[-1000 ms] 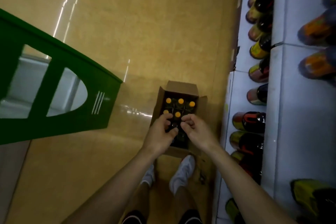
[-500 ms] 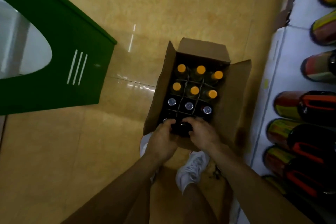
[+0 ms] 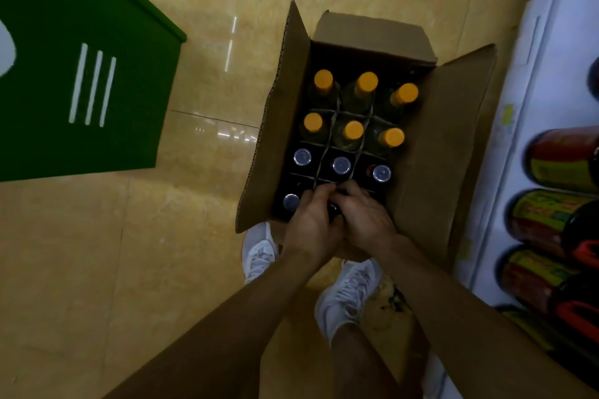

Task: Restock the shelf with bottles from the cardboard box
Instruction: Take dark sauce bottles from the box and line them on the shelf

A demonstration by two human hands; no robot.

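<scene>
Though it is mostly hidden, left hand [image 3: 312, 221] and right hand [image 3: 367, 220] seemingly grip one dark bottle [image 3: 334, 211].

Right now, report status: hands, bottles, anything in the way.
Left hand and right hand both grip one dark bottle, near row of cardboard box. Bottle not yet lifted. Box open; divider hugs neighbouring bottles.

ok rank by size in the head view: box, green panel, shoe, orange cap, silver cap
1. box and green panel: look alike, panel cut off by the frame, so no ranking.
2. shoe.
3. orange cap, then silver cap, though the orange one may just sit nearer the camera.
</scene>
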